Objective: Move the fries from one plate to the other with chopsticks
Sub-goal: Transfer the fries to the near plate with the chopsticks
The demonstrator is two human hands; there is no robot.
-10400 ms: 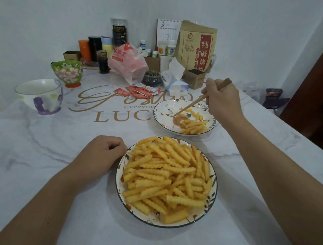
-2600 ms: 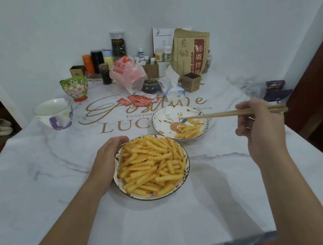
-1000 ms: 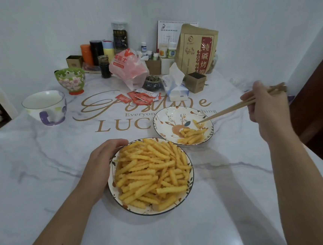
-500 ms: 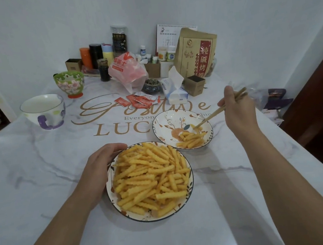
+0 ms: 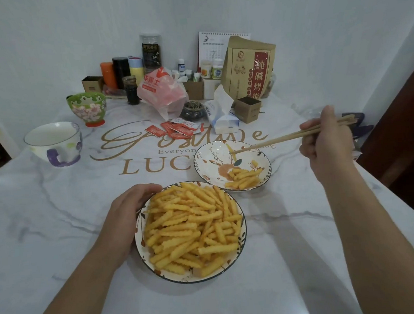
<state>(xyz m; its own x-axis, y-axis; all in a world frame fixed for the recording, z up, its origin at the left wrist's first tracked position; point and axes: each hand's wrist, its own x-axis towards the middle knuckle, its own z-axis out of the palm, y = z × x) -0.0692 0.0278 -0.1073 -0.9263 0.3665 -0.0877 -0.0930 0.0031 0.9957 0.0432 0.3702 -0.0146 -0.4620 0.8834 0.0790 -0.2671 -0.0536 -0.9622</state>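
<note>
My left hand point(image 5: 125, 221) rests against the left rim of the near plate point(image 5: 145, 260), fingers curled round its edge, and that plate is heaped with crinkle-cut fries point(image 5: 194, 226). My right hand point(image 5: 327, 143) is raised to the right of the far plate point(image 5: 203, 164), fingers wrapped round a pair of wooden chopsticks point(image 5: 284, 138) that run leftward and slightly down, their tips together over the far plate's back half. Whether the tips pinch anything I cannot tell; there is a small yellow bit just at them. A small cluster of fries point(image 5: 243, 177) lies at the far plate's front edge. The two plates sit nearly touching on the white marbled bench point(image 5: 56, 220). Further back stand a white mug point(image 5: 54, 144), a green flowered bowl point(image 5: 87, 108), red sauce packets point(image 5: 176, 130), a tissue pack point(image 5: 222, 116) and a brown paper bag point(image 5: 248, 68).
</note>
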